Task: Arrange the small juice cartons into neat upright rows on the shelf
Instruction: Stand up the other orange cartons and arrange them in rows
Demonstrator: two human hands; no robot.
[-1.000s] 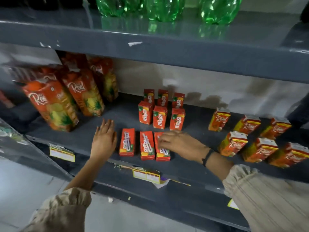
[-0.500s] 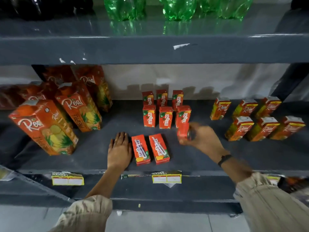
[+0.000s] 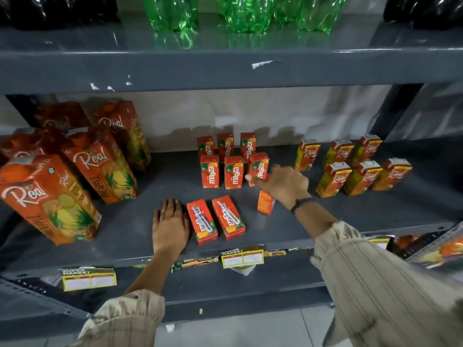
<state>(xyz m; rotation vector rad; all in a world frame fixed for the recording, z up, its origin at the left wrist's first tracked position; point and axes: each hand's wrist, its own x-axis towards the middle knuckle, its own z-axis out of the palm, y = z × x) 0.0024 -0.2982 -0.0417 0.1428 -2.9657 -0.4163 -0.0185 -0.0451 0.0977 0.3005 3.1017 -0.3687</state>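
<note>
Both hands open: L flat on shelf, R fingertip touching upright carton.

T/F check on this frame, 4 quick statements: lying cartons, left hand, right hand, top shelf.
1. Two small Maaza cartons lie flat near the shelf front. True.
2. The left hand grips a carton. False: it rests flat on the shelf beside them.
3. An upright carton stands below the right hand. True.
4. The top shelf holds red bottles. False: green bottles.
</note>
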